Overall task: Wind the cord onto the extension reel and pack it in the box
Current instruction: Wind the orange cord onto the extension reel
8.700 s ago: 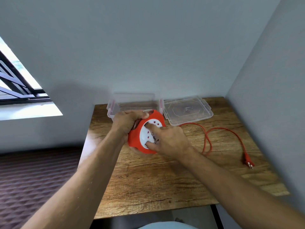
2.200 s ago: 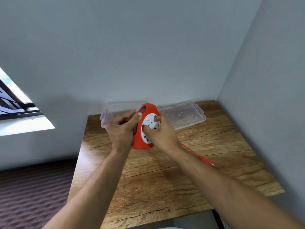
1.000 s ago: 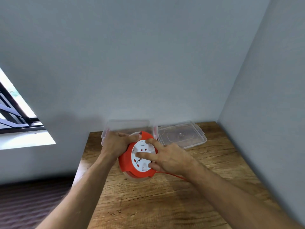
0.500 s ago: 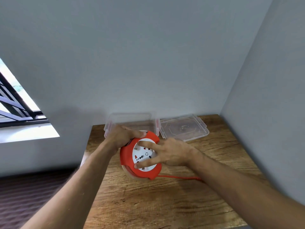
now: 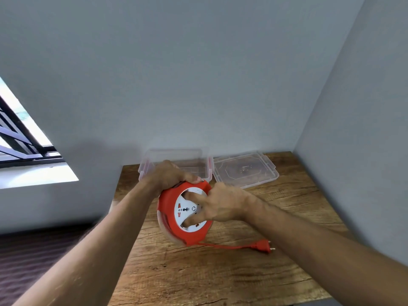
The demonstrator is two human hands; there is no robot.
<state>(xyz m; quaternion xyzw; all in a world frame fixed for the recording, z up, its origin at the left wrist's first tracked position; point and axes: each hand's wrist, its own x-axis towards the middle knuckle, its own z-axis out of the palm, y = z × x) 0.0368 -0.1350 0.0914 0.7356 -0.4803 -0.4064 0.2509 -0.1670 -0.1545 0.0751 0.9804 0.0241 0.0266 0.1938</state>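
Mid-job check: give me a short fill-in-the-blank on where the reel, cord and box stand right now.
1. The left hand grips the reel by its ____ rim.
2. The right hand presses fingers on the reel's ____ centre.
3. The cord left unwound ends in a ____ lying on the table.
4. The clear box behind the reel has its lid ____.

Missing: red; white; plug; off

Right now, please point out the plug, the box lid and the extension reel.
plug (image 5: 262, 246): head view, on its red body.
box lid (image 5: 244, 171): head view, on its clear flat panel.
extension reel (image 5: 168, 203): head view, on its red rim.
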